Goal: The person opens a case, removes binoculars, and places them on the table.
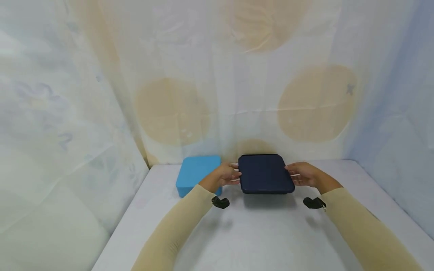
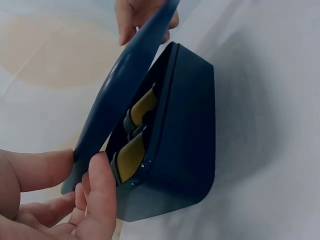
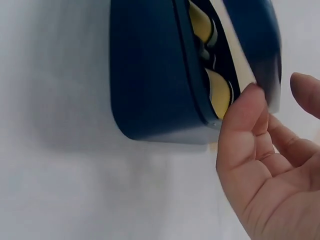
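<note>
Dark blue lid (image 1: 265, 174), flat w/ rounded corners: held at its two short edges just above its matching dark blue box (image 2: 187, 135), which sits on the white table (image 1: 271, 233) near the back wall. Left hand (image 1: 223, 176) pinches the lid's left edge, thumb under, fingers (image 2: 42, 167) over the rim; right hand (image 1: 303, 174) takes the opp. edge, thumb (image 3: 240, 120) and fingertips closing on the rim (grip on both sides prob. keeps the lid level as it comes free). Lid tilted open in wrist views, a gap between it & box on the near side; far side too hidden to tell if touching. Contents: yellow rolls w/ grey ends (image 2: 134, 152), at least two, lying side by side inside. Also: light blue box (image 1: 197, 174), closed, just left of the left hand, same table. Patterned cloth (image 1: 176, 109) hangs behind & at the sides.
</note>
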